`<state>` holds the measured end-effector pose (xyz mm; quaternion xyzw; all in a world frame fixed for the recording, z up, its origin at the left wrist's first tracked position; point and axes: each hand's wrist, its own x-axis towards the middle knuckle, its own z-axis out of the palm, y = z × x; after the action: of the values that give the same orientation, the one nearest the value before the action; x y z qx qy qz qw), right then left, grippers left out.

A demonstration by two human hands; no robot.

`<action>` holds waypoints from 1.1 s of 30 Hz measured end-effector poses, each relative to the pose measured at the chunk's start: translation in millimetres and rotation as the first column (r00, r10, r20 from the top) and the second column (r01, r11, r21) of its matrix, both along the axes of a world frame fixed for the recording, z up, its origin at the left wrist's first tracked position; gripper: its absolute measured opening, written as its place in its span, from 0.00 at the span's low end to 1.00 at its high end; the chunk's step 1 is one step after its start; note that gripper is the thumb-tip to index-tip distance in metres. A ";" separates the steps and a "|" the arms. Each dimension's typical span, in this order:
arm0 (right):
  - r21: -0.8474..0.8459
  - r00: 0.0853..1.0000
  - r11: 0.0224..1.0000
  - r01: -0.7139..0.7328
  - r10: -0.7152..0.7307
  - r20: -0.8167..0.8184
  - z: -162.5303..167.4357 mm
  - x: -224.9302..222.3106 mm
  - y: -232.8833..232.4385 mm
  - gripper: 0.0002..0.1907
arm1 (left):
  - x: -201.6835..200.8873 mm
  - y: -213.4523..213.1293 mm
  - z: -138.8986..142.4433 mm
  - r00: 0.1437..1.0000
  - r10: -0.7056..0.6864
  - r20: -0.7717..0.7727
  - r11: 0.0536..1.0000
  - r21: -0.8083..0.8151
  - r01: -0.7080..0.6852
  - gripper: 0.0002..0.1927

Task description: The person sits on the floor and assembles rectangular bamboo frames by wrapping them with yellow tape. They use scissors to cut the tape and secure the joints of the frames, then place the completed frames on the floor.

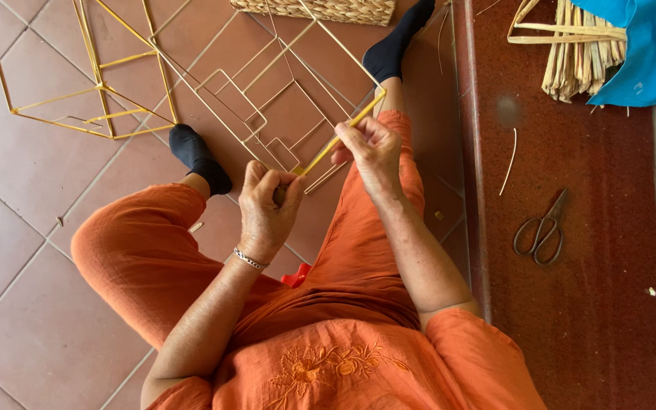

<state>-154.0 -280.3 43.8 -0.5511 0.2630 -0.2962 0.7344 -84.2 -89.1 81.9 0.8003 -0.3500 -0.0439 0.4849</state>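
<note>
Straw strip [343,129], pale yellow and flat, runs taut between my two hands above my lap, over the tiled floor [24,250] where I sit with legs apart; my right hand [373,152] pinches its upper part between thumb and fingertips, while my left hand [267,201] is closed in a pinch around its lower end, right where it meets a corner of the wire frame [267,99]. I judge the strip very light, pliant along its length yet apt to crease or split if bent sharply, and a little slick, so the hold belongs close to the working point with the free length kept under gentle tension. The frame, a thin pale nest of rectangles leaning between my knees, looks light and springy rather than rigid, best steadied at a corner joint. A second, box-shaped wire frame [77,83] lies on the tiles to the left. On the dark red step [586,304] to my right rest a pair of scissors [542,231], a loose single straw [510,161], and, at the top, a bundle of straw strips [571,53] partly under a bright blue cloth [647,45]. A woven basket edge [320,9] shows at the top. I see no packages, labels or signs anywhere in view
</note>
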 end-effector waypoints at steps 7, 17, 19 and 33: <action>0.295 0.968 0.938 -0.183 0.119 0.220 -6.4 -0.5 -11.7 0.07 | -8.0 0.1 -0.1 0.999 -0.005 -0.044 0.999 -0.034 0.004 0.05; 0.391 0.971 0.915 -0.101 0.005 0.237 -24.8 2.0 -16.8 0.08 | -35.2 -0.3 6.3 0.991 -0.131 0.011 0.989 -0.067 0.132 0.11; 0.239 0.987 0.971 -0.011 -0.028 0.160 -17.0 6.4 -25.9 0.11 | -37.7 -2.9 7.1 0.992 -0.126 -0.013 0.991 -0.043 0.125 0.11; -0.146 0.995 0.989 -0.021 0.007 -0.095 -1.7 22.8 -40.2 0.22 | -49.6 -18.5 0.7 0.977 -0.199 -0.077 0.979 -0.061 0.195 0.29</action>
<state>-131.2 -320.5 42.0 -0.6189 0.2710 -0.2831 0.6807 -133.8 -107.6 82.6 0.7461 -0.4081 -0.1155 0.5133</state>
